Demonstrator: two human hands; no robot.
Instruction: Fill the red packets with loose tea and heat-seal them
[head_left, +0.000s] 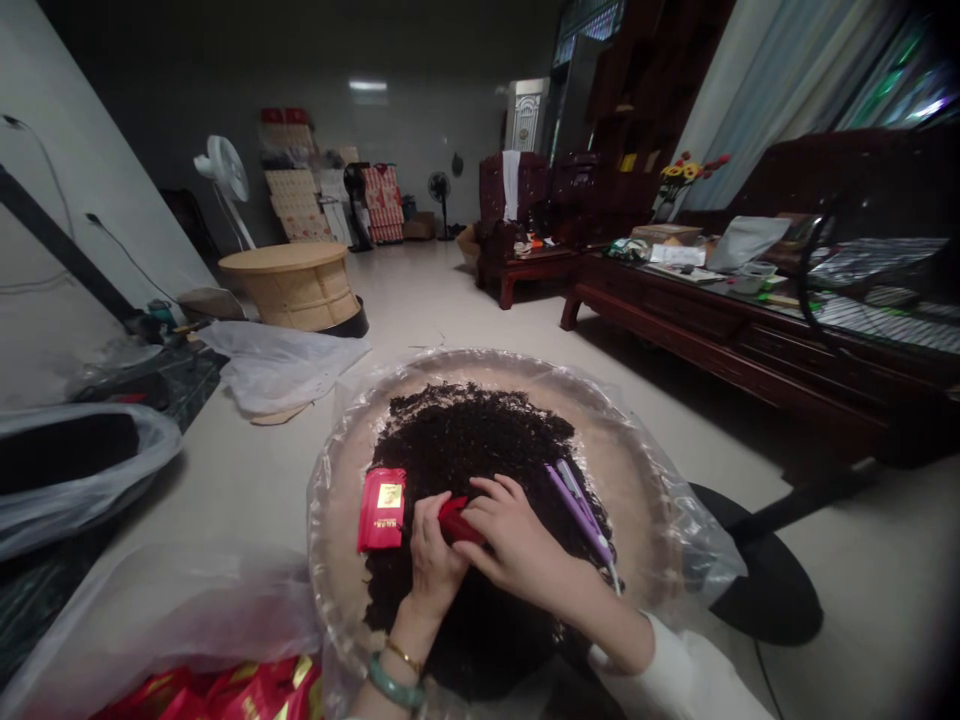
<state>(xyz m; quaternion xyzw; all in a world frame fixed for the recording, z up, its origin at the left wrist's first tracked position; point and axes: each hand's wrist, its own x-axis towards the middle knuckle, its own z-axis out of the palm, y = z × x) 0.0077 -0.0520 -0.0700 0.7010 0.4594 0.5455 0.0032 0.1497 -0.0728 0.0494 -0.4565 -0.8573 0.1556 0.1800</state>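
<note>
Between my two hands is a small red packet (454,520), partly covered by my fingers. My left hand (435,552) grips its left side, and my right hand (510,530) closes over its right side. Beneath them spreads a heap of dark, loose leaf material that looks like tea (472,435), on a round, plastic-lined tray (637,480). A flat red packet with a gold label (384,515) lies on the heap's left edge. Right of my hands rests a purple clamp-like tool with a cord (581,515), resembling a hair straightener or hand sealer.
Several red packets (247,690) fill a clear bag at lower left. A plastic-lined container of dark material (67,450) stands at far left. A round wooden stool (289,280), a low dark wood table (712,330) and a black round stand base (772,580) surround the tray.
</note>
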